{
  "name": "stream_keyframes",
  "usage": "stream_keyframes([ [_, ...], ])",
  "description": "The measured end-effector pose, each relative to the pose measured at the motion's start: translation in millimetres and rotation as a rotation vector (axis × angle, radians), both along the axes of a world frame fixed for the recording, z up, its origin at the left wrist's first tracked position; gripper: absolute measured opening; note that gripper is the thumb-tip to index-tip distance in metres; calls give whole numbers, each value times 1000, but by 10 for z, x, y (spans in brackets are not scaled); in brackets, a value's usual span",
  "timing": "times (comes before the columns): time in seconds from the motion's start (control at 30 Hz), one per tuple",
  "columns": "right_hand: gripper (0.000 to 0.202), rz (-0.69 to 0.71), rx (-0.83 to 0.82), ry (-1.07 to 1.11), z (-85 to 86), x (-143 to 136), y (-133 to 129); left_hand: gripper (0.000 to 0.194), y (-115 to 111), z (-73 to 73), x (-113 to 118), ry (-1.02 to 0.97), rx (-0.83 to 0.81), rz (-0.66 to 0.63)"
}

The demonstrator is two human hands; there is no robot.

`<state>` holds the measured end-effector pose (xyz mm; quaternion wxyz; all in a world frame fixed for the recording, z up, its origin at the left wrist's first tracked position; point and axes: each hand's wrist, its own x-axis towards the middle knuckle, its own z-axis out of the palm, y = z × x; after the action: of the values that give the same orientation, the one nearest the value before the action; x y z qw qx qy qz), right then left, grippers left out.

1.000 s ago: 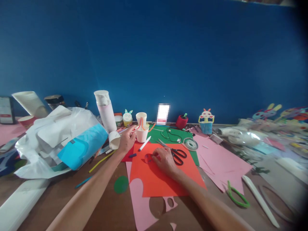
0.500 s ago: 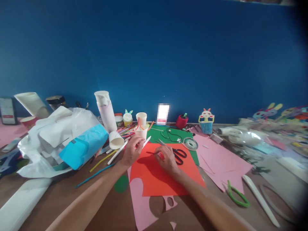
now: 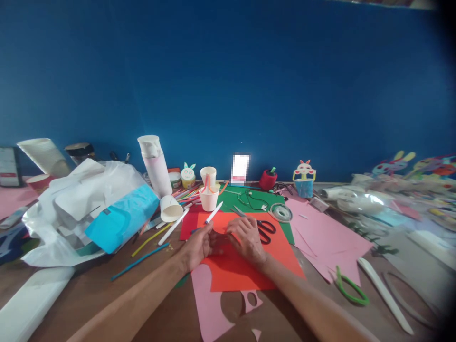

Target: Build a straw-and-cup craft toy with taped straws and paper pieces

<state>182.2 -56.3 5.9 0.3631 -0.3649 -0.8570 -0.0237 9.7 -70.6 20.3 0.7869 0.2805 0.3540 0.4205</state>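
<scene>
Over an orange sheet (image 3: pixel 256 275), my left hand (image 3: pixel 198 246) and my right hand (image 3: pixel 247 237) are close together. A thin dark strip (image 3: pixel 221 232) shows between their fingertips; its kind is too blurred to make out. The right fingers are bent and pressed together at one end of it. My left thumb and fingers are curled towards the other end, partly smeared. Just beyond the left hand lies a white pen (image 3: pixel 214 213). Black-handled scissors (image 3: pixel 266 232) rest on the orange sheet beside my right hand.
Stacked paper cups (image 3: pixel 208 199) with orange pipe cleaners stand behind the hands. A tape roll (image 3: pixel 281 212) lies on the green sheet (image 3: pixel 263 197). Pink paper (image 3: pixel 327 232) is at right, along with a green pipe cleaner (image 3: pixel 351 292). A plastic bag (image 3: pixel 46 228) bulges at left.
My left hand has come down and away from the cups, turning its palm towards the right hand. The pen and cups are now uncovered. My right hand has barely moved.
</scene>
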Motion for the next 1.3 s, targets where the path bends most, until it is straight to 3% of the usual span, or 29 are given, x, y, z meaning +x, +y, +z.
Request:
stream_keyframes([
  [0.23, 9, 62, 70, -69, -45, -46, -1, 8, -29, 10, 20, 3, -54, 178],
  [0.47, 9, 73, 95, -122, -90, -72, 3, 8, -41, -7, 32, -8, -64, 205],
  [0.7, 12, 95, 69, -113, -18, -28, -14, 5, 11, 10, -37, 110, 29, 158],
  [0.97, 13, -142, 29, -101, 8, 203, 133, 20, 54, 156, -244, 213, 136, 154],
  [1.13, 12, -214, -7, -138, -21, 240, 171, 27, 76, 152, -358, 273, 166, 198],
  [1.3, 12, -271, -30, -164, -58, 274, 228, 29, 59, 142, -354, 307, 147, 159],
])
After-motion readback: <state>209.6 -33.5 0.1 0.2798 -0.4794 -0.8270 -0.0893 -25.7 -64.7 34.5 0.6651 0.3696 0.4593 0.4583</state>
